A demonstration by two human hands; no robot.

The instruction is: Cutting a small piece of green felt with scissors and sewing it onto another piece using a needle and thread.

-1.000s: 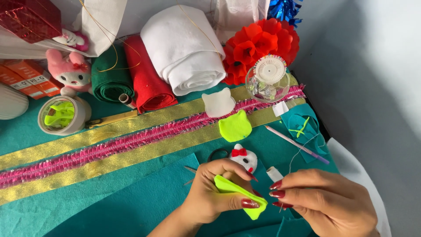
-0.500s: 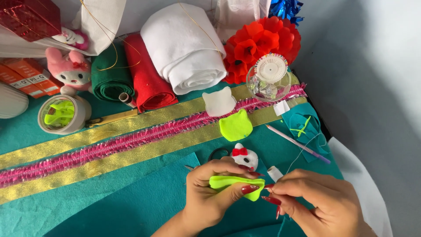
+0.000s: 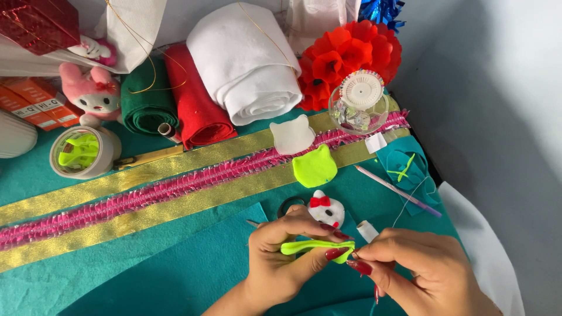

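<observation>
Neon-green felt piece (image 3: 316,246) lay edge-up, clamped in left hand (image 3: 281,257) for steadiness; right hand (image 3: 410,266) fingertips pinched together at its right end, near white cat-face felt shape (image 3: 326,208).

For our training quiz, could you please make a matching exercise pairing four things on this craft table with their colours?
Things:
1. felt roll beside the white roll
2. cat-shaped felt piece on the gold ribbon
3. plush toy at the left
4. paper flowers at the back

Colours:
A. pink
B. red petals with dark centres
C. neon yellow-green
D. plain red

Pairs: 1-D, 2-C, 3-A, 4-B
</observation>
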